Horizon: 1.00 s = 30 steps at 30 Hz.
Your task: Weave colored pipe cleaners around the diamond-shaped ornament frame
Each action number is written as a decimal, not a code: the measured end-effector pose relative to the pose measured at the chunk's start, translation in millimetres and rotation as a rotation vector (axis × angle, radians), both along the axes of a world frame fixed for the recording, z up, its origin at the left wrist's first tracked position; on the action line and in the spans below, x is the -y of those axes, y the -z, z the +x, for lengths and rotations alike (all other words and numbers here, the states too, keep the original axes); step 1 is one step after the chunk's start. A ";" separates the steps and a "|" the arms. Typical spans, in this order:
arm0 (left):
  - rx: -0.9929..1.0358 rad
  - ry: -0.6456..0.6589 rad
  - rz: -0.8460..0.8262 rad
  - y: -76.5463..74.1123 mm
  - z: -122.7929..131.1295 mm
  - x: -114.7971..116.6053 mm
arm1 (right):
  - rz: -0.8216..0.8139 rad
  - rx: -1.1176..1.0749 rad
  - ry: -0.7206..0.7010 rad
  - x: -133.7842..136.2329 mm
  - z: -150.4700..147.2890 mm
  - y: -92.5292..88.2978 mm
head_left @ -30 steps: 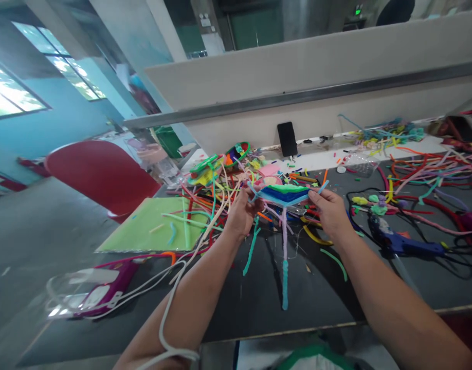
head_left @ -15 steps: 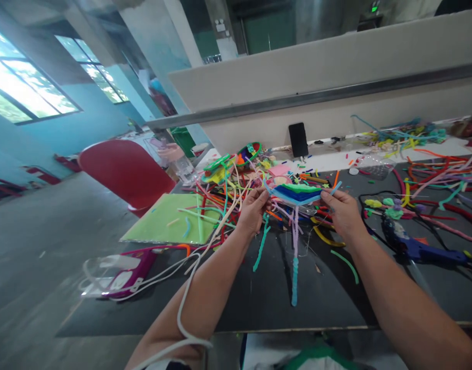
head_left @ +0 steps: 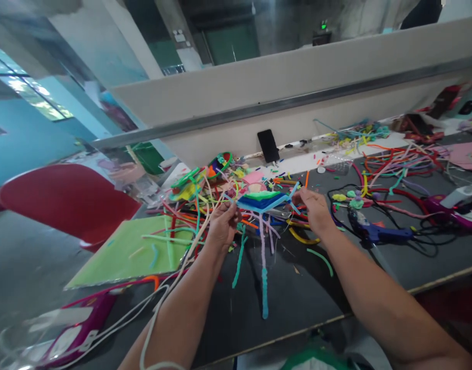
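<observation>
Both my hands hold up a kite-shaped piece woven from pipe cleaners [head_left: 262, 201], green at the top, blue and purple below, with a pink and teal tail hanging down. My left hand [head_left: 222, 223] pinches its left corner with closed fingers. My right hand [head_left: 312, 210] pinches its right corner, where a light blue stick pokes out. The piece hangs just above a dark table [head_left: 290, 293] strewn with loose coloured pipe cleaners [head_left: 205, 198].
A blue glue gun [head_left: 373, 231] lies right of my right hand, cables around it. A green sheet [head_left: 124, 252] lies at the left, a purple glue gun [head_left: 79, 324] near the front left corner. A black phone [head_left: 267, 145] leans on the partition. A red chair [head_left: 66, 198] stands left.
The view has swung and tilted, so everything shifted left in the picture. My hands keep the same hold on the woven piece.
</observation>
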<state>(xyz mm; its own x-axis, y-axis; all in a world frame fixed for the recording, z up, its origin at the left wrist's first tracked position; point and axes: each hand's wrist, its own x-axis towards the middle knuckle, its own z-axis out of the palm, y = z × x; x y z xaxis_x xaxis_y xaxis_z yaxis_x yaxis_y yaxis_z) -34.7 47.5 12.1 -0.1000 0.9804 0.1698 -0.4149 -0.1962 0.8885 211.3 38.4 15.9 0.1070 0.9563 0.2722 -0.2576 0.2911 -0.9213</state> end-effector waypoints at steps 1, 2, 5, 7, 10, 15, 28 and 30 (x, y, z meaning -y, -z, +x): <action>-0.002 -0.003 0.002 1.5 -0.6 -0.6 | 0.006 0.026 0.000 2.2 0.2 -0.8; -0.003 -0.008 0.001 3.1 -1.2 -1.4 | 0.010 0.047 -0.003 4.3 0.5 -1.7; -0.005 -0.032 -0.003 6.6 -2.0 -3.1 | 0.039 0.121 -0.013 9.5 1.8 -5.4; -0.020 -0.050 0.000 6.4 -1.2 -3.0 | 0.056 0.192 -0.050 11.2 2.6 -7.6; -0.046 -0.067 0.008 2.8 1.4 -0.2 | 0.060 0.251 -0.081 9.4 2.8 -6.9; 0.099 -0.029 -0.056 -5.8 2.4 6.2 | 0.010 0.071 -0.049 -1.7 0.7 2.0; 0.076 0.079 0.035 -12.8 4.8 16.2 | -0.151 -0.105 -0.143 -5.7 -1.7 2.5; 0.041 0.078 0.034 -13.2 4.9 16.4 | -0.152 -0.112 -0.146 -5.4 -2.0 2.2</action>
<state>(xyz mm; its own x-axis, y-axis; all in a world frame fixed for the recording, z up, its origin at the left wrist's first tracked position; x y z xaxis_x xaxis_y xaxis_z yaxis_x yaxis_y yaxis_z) -29.8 31.1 25.3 -0.0313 0.9793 0.2001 -0.4663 -0.1914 0.8637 209.4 43.8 13.7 -0.0137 0.9929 0.1179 -0.3897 0.1033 -0.9151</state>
